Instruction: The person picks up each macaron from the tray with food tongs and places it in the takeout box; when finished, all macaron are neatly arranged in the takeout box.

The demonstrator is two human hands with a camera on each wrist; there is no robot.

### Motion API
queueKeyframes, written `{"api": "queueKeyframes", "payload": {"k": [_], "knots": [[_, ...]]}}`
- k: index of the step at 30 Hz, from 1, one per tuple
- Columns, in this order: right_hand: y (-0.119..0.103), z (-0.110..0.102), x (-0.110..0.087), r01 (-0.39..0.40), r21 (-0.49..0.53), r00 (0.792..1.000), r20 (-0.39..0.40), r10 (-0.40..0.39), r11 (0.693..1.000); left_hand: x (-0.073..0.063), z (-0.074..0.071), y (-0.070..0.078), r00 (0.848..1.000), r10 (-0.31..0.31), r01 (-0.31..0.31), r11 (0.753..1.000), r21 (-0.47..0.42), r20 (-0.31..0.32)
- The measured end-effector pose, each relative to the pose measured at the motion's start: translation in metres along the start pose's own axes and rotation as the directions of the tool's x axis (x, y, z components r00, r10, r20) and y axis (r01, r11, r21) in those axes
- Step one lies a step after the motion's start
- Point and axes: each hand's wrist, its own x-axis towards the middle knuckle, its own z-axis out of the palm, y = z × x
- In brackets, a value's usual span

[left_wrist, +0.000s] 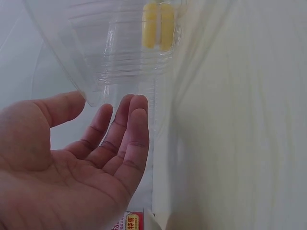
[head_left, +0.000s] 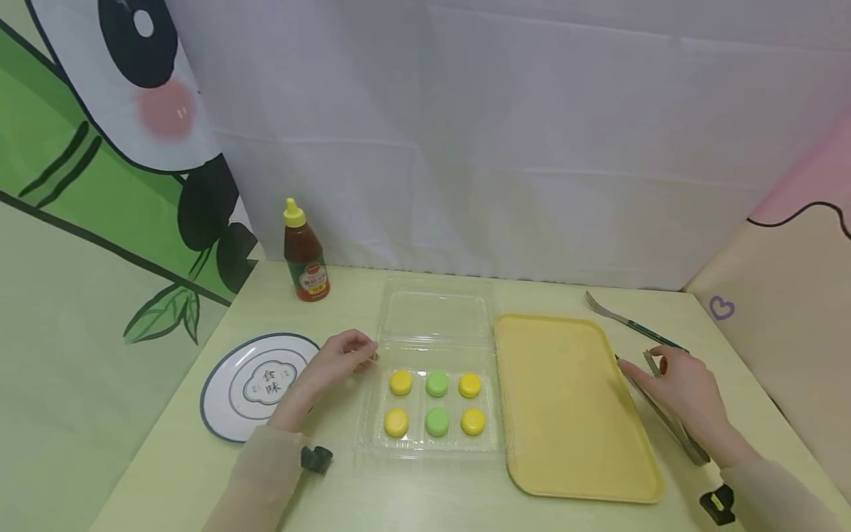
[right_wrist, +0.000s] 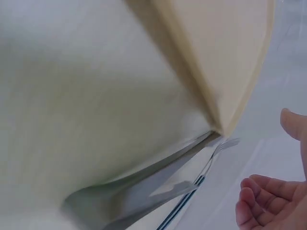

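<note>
Beside the left edge of a clear plastic box (head_left: 435,451), lid folded back, is my left hand (head_left: 339,362). Its fingers are loosely bent, and the thumb tip is right at the box's rim in the left wrist view. Yellow macarons (head_left: 397,423) and green macarons (head_left: 436,422) sit in two rows inside; one yellow macaron (left_wrist: 159,26) shows edge-on through the plastic. Over the metal tongs (head_left: 691,445), right of the yellow tray (head_left: 572,406), hovers my right hand (head_left: 688,388). In the right wrist view its thumb and fingers are spread apart above the tongs (right_wrist: 139,191).
A round plate (head_left: 229,391) with a blue rim lies left of my left forearm. The sauce bottle (head_left: 306,258) with a yellow cap stands at the back left. Beyond the tray's far right corner lies a fork (head_left: 628,320) with a dark green handle. A white cloth (head_left: 499,148) hangs behind the table.
</note>
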Motion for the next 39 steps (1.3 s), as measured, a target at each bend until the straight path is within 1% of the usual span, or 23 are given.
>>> {"api": "queueKeyframes", "payload": {"k": [4, 6, 11, 14, 19, 25, 29, 32, 35, 36, 39], "knots": [[-0.017, 0.007, 0.009, 0.040, 0.019, 0.999, -0.023, -0.040, 0.999, 0.000, -0.002, -0.001, 1.000, -0.008, 0.008, 1.000, -0.004, -0.011], [-0.025, 0.010, 0.014, 0.051, 0.025, 0.998, -0.030, -0.050, 0.998, 0.001, -0.002, -0.001, 1.000, -0.022, 0.022, 1.000, -0.003, -0.020], [-0.047, 0.014, 0.026, 0.064, 0.050, 0.998, -0.005, -0.063, 0.997, 0.003, -0.004, 0.001, 0.999, -0.043, 0.044, 0.999, 0.011, -0.030], [-0.058, 0.018, 0.032, 0.077, 0.062, 0.997, 0.007, -0.078, 0.995, 0.004, -0.007, 0.002, 0.999, -0.040, 0.041, 0.999, 0.018, -0.025], [-0.077, 0.027, 0.038, 0.110, 0.099, 0.994, -0.007, -0.110, 0.989, 0.007, -0.011, 0.004, 0.999, -0.033, 0.033, 0.999, 0.006, -0.021], [-0.097, 0.039, 0.046, 0.113, 0.153, 0.993, 0.001, -0.115, 0.982, 0.012, -0.017, 0.011, 0.999, -0.029, 0.029, 0.999, 0.014, -0.014], [-0.109, 0.042, 0.052, 0.097, 0.210, 0.994, 0.028, -0.105, 0.973, 0.018, -0.021, 0.015, 0.999, -0.025, 0.025, 0.999, 0.029, -0.022], [-0.116, 0.046, 0.057, 0.077, 0.271, 0.993, 0.061, -0.097, 0.959, 0.024, -0.022, 0.017, 0.999, -0.037, 0.038, 0.998, 0.045, -0.018], [-0.120, 0.052, 0.064, 0.049, 0.342, 0.990, 0.105, -0.090, 0.939, 0.030, -0.023, 0.017, 0.998, -0.063, 0.064, 0.996, 0.064, -0.019], [-0.121, 0.055, 0.066, 0.038, 0.369, 0.989, 0.121, -0.089, 0.929, 0.031, -0.023, 0.017, 0.998, -0.068, 0.069, 0.995, 0.068, -0.019], [-0.126, 0.065, 0.074, -0.033, 0.461, 0.980, 0.191, -0.063, 0.887, 0.036, -0.023, 0.016, 0.996, -0.080, 0.082, 0.994, 0.072, -0.023]]}}
